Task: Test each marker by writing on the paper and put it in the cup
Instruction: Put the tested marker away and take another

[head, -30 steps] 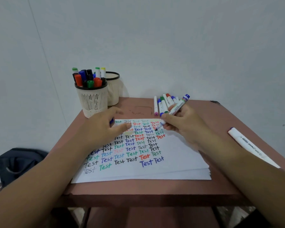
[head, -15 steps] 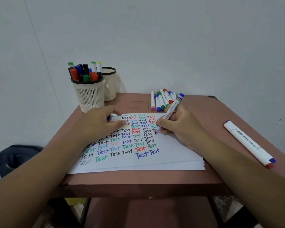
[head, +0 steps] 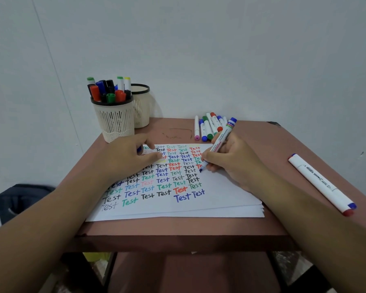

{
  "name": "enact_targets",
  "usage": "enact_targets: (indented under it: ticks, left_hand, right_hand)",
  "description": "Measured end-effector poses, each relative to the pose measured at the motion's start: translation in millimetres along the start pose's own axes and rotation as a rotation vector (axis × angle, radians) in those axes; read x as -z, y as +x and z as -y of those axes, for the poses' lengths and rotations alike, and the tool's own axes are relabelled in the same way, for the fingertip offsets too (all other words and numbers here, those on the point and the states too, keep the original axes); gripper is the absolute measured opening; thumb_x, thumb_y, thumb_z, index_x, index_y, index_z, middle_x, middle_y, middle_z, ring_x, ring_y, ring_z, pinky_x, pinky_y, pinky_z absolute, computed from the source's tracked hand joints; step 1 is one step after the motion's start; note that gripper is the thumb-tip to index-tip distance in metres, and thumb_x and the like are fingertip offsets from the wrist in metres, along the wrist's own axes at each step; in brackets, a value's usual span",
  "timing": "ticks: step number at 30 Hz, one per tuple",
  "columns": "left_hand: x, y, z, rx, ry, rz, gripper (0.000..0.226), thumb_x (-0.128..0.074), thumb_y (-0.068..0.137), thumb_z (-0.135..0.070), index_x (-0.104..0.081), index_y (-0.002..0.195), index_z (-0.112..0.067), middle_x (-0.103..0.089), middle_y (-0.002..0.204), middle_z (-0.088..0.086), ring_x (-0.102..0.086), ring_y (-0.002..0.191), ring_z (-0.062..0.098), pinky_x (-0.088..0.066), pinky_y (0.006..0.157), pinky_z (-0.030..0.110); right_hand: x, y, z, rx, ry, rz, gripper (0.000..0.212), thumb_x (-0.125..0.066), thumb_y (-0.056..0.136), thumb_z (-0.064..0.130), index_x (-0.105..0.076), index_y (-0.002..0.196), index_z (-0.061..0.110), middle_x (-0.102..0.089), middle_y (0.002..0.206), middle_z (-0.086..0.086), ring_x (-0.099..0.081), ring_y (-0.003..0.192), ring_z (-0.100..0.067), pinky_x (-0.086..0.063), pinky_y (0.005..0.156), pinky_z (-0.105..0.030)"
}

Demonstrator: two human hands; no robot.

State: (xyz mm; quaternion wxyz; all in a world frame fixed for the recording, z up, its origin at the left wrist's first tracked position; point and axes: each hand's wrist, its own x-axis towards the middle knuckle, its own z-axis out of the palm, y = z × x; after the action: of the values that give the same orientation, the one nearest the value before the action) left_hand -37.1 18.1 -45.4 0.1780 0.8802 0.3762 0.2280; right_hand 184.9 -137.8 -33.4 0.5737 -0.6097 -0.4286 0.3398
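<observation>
On the smooth brown table (head: 251, 227), the right hand (head: 235, 163) pinches a cylindrical marker (head: 219, 144), tip on flat paper (head: 220, 197).

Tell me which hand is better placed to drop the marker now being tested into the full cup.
Right, likely. The right hand already grips the blue marker, tip on the paper. The left hand lies nearer the cup but presses the paper and seems to hold a blue cap.

A reddish-brown square table (head: 262, 144) stands against a plain pale grey wall (head: 220, 49). A dark blue fabric bag (head: 19, 199) lies low to the table's left, beside the wall.
</observation>
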Motion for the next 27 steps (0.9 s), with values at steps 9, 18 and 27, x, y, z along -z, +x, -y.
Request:
enact_targets:
  ticks: [9,18,27]
  left_hand:
    - [-0.4,0.3,-0.1,-0.018,0.0,-0.003,0.027,-0.064,0.086,-0.063,-0.062,0.097,-0.038,-0.059,0.078,-0.004,-0.054,0.067,0.01,-0.039,0.058,0.028]
    - [0.2,0.7,-1.3,-0.011,0.016,0.005,0.026,-0.063,0.086,-0.062,-0.061,0.098,-0.039,-0.06,0.078,-0.005,-0.055,0.068,0.01,-0.039,0.058,0.027]
    - [-0.2,0.9,0.6,0.004,-0.012,0.006,0.028,-0.064,0.085,-0.064,-0.061,0.099,-0.039,-0.059,0.078,-0.005,-0.055,0.069,0.01,-0.039,0.059,0.027]
  right_hand:
    - [-1.1,0.8,1.2,-0.014,0.045,-0.021,0.034,-0.073,0.09,-0.005,-0.051,0.111,0.011,-0.075,0.079,-0.008,-0.071,0.06,-0.013,-0.06,0.061,-0.028]
    - [-0.4,-0.1,0.7,-0.014,0.033,0.002,0.034,-0.073,0.091,-0.005,-0.052,0.112,0.011,-0.077,0.078,-0.005,-0.072,0.064,-0.012,-0.062,0.064,-0.026]
    - [0.5,1.5,-1.8,-0.005,-0.066,-0.041,0.032,-0.074,0.091,0.0,-0.053,0.105,0.02,-0.075,0.087,-0.003,-0.075,0.075,-0.014,-0.058,0.061,-0.025]
